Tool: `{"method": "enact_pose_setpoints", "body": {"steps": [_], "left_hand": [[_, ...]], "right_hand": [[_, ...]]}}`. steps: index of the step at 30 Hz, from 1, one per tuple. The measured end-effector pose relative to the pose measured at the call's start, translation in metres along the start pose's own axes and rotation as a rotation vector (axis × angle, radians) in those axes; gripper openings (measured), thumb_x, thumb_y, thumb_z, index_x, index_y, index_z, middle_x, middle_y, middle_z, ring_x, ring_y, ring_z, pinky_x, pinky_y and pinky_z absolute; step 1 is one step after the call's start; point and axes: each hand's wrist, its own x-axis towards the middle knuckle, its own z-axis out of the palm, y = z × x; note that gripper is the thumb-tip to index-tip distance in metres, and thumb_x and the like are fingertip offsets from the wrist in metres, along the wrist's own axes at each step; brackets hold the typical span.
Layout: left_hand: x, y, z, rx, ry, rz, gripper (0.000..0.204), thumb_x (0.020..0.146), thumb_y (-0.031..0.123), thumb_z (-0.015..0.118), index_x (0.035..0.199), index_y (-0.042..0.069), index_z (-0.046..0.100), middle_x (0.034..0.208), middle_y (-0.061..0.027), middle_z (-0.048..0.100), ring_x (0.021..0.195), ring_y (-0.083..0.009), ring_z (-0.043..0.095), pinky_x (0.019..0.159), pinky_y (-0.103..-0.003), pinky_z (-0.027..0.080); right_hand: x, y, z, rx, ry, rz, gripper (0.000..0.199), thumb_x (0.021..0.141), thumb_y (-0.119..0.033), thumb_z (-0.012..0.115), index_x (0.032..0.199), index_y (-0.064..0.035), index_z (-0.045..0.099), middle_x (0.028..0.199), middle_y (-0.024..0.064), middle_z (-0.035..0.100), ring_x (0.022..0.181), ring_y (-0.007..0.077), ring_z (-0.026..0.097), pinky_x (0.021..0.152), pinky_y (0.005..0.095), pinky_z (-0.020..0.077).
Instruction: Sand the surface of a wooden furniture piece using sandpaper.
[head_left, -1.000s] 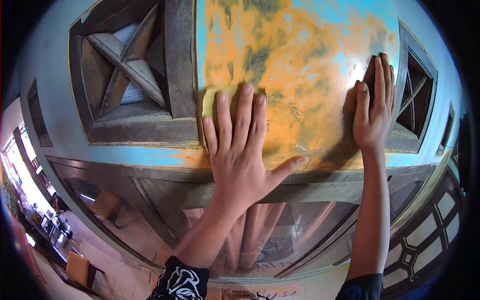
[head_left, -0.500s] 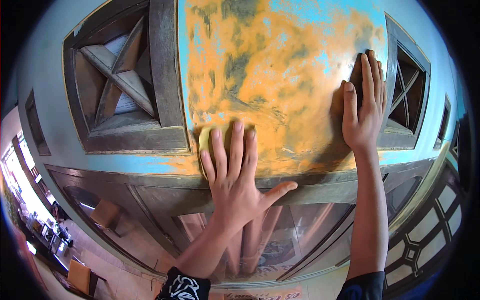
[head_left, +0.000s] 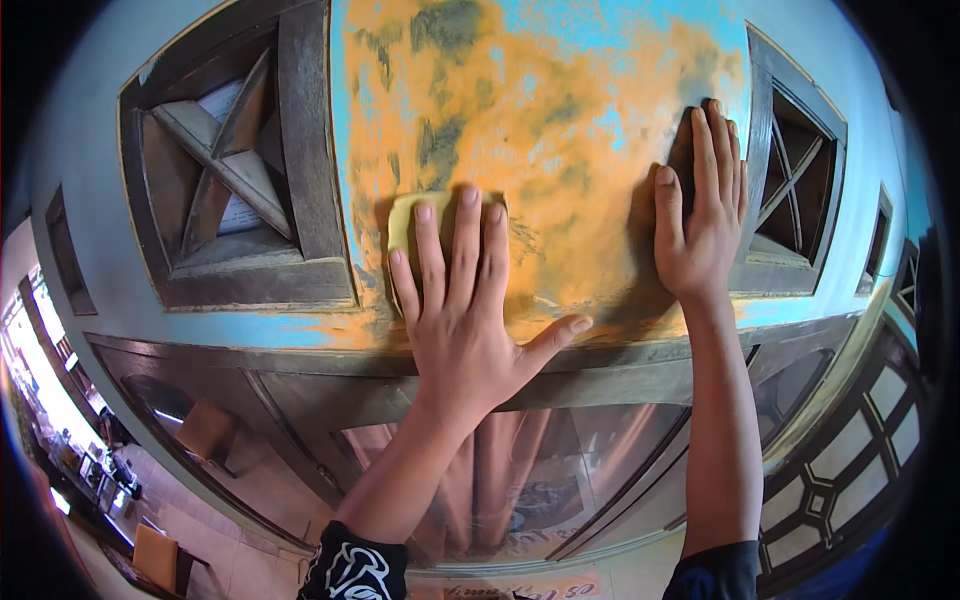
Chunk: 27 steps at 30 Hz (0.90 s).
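Note:
My left hand [head_left: 465, 340] lies with fingers spread over a yellow sheet of sandpaper [head_left: 402, 218], holding it against the wall panel. The sheet's top edge and left corner show past my fingertips; the rest is under my palm. My left thumb points out to the right, off the sheet. Patchy orange, blue and dark grey paint covers the panel [head_left: 590, 190]. Near the panel's right edge, my right hand [head_left: 705, 225] rests flat with its fingers stretched upward and nothing in it.
Dark wooden vent frames with crossed slats flank the panel, one on the left [head_left: 315, 200] and one on the right [head_left: 825, 250]. A wooden beam [head_left: 600, 375] runs below, above glass panes with a curtain [head_left: 495, 470] behind. Chairs [head_left: 157, 560] stand at lower left.
My left hand has slid the sandpaper upward on the panel. My right hand stays on the same spot, while the whole view has shifted slightly.

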Motion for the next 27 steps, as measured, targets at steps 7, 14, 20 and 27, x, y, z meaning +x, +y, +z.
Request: {"method": "enact_pose_setpoints", "body": {"steps": [7,14,20,27], "left_hand": [[-0.012,0.020,0.006,-0.009,0.034,-0.037,0.115,0.088,0.082,0.059,0.162,-0.002,0.034,0.172,-0.0224,0.028,0.160,-0.0488,0.016,0.126,-0.064,0.005],[-0.025,0.033,0.019,-0.008,0.071,-0.022,0.111,0.090,0.082,0.053,0.162,-0.001,0.037,0.171,-0.0188,0.032,0.160,-0.0462,0.020,0.126,-0.063,0.004],[0.020,0.042,0.009,0.075,-0.010,-0.023,0.122,0.085,0.083,0.061,0.163,-0.004,0.029,0.173,-0.0258,0.022,0.160,-0.0505,0.013,0.126,-0.063,0.004],[0.003,0.061,0.017,0.010,-0.037,-0.023,0.123,0.084,0.083,0.063,0.163,-0.005,0.027,0.173,-0.0266,0.020,0.160,-0.0518,0.011,0.125,-0.066,0.006]], "right_hand": [[0.004,-0.002,-0.005,-0.020,-0.060,0.007,0.063,0.105,-0.036,0.053,0.160,-0.0076,0.045,0.168,0.0143,0.040,0.157,0.0368,0.033,0.126,0.0511,0.0233],[0.017,0.008,-0.013,-0.011,-0.149,-0.045,0.065,0.109,-0.041,0.046,0.164,-0.0066,0.038,0.171,0.0157,0.034,0.159,0.0383,0.027,0.128,0.0511,0.0197],[0.027,0.016,-0.008,0.002,-0.112,-0.079,0.066,0.104,-0.043,0.055,0.159,-0.0079,0.045,0.168,0.0152,0.039,0.157,0.0364,0.033,0.126,0.0506,0.0256],[0.024,0.017,-0.007,0.023,-0.083,-0.077,0.065,0.103,-0.041,0.057,0.159,-0.0094,0.047,0.167,0.0139,0.041,0.155,0.0351,0.036,0.126,0.0512,0.0267]]}}
